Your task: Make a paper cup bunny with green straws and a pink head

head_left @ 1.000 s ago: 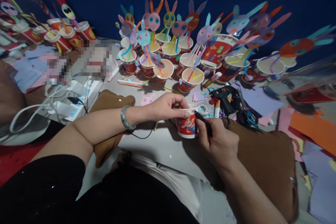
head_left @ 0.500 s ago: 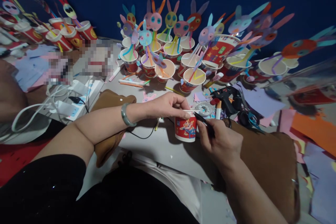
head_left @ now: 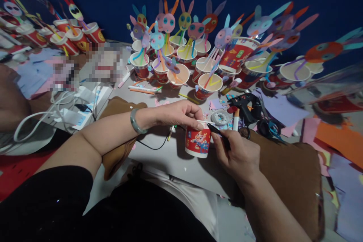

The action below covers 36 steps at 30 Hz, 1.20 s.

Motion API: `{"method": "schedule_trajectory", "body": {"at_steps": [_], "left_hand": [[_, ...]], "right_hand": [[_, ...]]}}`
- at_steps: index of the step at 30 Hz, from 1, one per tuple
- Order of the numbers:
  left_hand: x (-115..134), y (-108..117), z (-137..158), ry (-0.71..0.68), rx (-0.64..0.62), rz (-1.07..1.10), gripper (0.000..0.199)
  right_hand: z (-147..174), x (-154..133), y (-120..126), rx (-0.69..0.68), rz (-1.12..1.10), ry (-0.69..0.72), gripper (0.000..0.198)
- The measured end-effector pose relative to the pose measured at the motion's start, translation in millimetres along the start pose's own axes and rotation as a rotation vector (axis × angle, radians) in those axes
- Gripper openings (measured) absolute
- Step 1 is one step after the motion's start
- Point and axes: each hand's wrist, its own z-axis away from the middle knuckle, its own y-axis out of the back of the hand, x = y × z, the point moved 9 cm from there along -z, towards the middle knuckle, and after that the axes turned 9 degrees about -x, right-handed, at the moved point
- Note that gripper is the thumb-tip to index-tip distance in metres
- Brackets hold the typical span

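A red paper cup (head_left: 197, 144) with a cartoon figure printed on its side is held up before me, slightly tilted. My left hand (head_left: 184, 115), wearing a bangle at the wrist, pinches the cup's white rim from above. In my right hand (head_left: 236, 155) is a slim black pointed tool (head_left: 214, 129), gripped between thumb and fingers; its exact kind I cannot tell. The tool's tip meets the cup at the right side of the rim. The cup's inside is mostly hidden from me.
Several cups with paper rabbit heads (head_left: 185, 22) stand at the back. To the right are a black glue gun (head_left: 246, 106), a tape roll (head_left: 221, 118), a brown cushion (head_left: 289, 181) and coloured paper (head_left: 337, 140). A power strip (head_left: 90, 107) with cables lies left, near another person's arm.
The cup has shifted slightly left and down and shows a little more of its printed side. The black tool's tip has moved slightly left with it. Both grips look the same.
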Motion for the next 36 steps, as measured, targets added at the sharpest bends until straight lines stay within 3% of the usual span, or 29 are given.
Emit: {"method": "schedule_trajectory", "body": {"at_steps": [11, 14, 19, 23, 28, 36], "left_hand": [[0, -2, 0, 0.009, -0.023, 0.033, 0.029], [-1, -2, -1, 0.004, -0.032, 0.031, 0.028], [0, -2, -1, -0.004, -0.041, -0.002, 0.027], [0, -3, -2, -0.011, -0.062, -0.013, 0.027], [4, -4, -3, -0.055, -0.078, -0.085, 0.025], [14, -5, -4, -0.166, -0.004, -0.372, 0.025]], "right_hand": [[2, 8, -6, -0.062, -0.083, -0.043, 0.028], [6, 17, -9, -0.047, -0.263, -0.123, 0.025], [17, 49, -23, -0.001, -0.740, -0.401, 0.022], [13, 55, -41, -0.147, -0.971, -0.490, 0.030], [6, 41, -57, -0.351, -1.118, -0.464, 0.034], [2, 31, -60, -0.378, -1.073, -0.445, 0.038]]}}
